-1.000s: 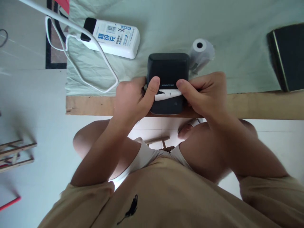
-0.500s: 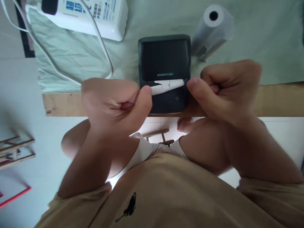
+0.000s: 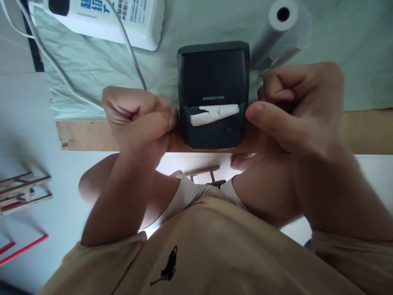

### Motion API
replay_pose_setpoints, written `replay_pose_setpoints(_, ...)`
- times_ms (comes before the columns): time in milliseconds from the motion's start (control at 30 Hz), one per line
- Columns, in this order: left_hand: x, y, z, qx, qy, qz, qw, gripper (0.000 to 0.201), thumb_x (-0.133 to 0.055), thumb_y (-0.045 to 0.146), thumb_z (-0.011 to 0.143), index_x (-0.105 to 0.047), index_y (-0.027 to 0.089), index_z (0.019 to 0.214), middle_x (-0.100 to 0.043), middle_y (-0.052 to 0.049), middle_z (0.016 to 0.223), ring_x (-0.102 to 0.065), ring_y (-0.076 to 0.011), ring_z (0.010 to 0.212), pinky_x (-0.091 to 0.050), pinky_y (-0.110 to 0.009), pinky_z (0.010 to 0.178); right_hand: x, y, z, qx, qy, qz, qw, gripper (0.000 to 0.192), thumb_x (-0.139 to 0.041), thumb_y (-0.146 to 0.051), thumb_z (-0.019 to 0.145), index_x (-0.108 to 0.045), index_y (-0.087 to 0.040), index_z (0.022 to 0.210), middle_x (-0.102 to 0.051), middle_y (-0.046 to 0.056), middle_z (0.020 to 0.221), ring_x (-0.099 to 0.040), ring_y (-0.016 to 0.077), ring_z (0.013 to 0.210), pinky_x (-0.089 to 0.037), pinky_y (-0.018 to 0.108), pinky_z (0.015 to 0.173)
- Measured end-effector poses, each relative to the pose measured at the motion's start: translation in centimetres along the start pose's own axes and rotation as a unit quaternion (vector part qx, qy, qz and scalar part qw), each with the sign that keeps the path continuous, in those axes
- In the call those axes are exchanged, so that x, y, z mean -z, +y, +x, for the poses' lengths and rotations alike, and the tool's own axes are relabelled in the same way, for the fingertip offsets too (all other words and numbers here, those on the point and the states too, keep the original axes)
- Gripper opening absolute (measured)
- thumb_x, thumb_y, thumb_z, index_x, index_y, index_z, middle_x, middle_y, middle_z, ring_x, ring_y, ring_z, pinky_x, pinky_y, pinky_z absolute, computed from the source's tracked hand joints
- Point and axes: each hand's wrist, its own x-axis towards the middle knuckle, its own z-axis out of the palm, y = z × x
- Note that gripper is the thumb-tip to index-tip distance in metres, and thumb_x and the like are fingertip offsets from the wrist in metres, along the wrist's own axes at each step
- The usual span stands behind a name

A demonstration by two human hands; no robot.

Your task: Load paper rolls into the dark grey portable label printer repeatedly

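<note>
Left hand (image 3: pixel 139 119) released paper strip (image 3: pixel 214 114) on printer (image 3: pixel 213 78).

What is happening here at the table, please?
A person sits at the table edge with a small black label printer between both hands. The left hand is a closed fist against the printer's left side; the right hand is curled at its right side, thumb pointing at it. A torn white paper strip sticks out of the slot. A paper roll lies behind.
</note>
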Motion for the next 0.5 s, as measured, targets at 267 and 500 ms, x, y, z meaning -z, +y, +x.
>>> replay_pose_setpoints(267, -1.1, 2.4, -0.3, 0.110, 0.070, 0.063, 0.989, 0.062, -0.066, 0.002, 0.063, -0.007, 0.018, 0.051, -0.006, 0.007, 0.048, -0.013, 0.0025, 0.036, -0.006, -0.021, 0.037, -0.8, -0.4, -0.4, 0.013, 0.043, -0.022, 0.999, 0.055, -0.071, -0.023, 0.083, -0.022, -0.020, 0.057, -0.017, -0.007, 0.057, -0.015, 0.0041, 0.057, -0.009, 0.030, 0.053)
replay_pose_setpoints(500, -1.6, 2.5, -0.9, 0.092, 0.101, 0.106, 0.985, 0.061, -0.061, 0.007, 0.058, -0.001, 0.017, 0.059, 0.001, 0.006, 0.054, -0.004, -0.0004, 0.038, -0.001, -0.028, 0.043, -0.1, -0.3, -0.8, -0.014, 0.135, -0.012, 0.991, 0.053, -0.059, -0.002, 0.073, -0.015, -0.018, 0.048, -0.012, -0.005, 0.051, -0.011, 0.0041, 0.050, -0.008, 0.030, 0.050)
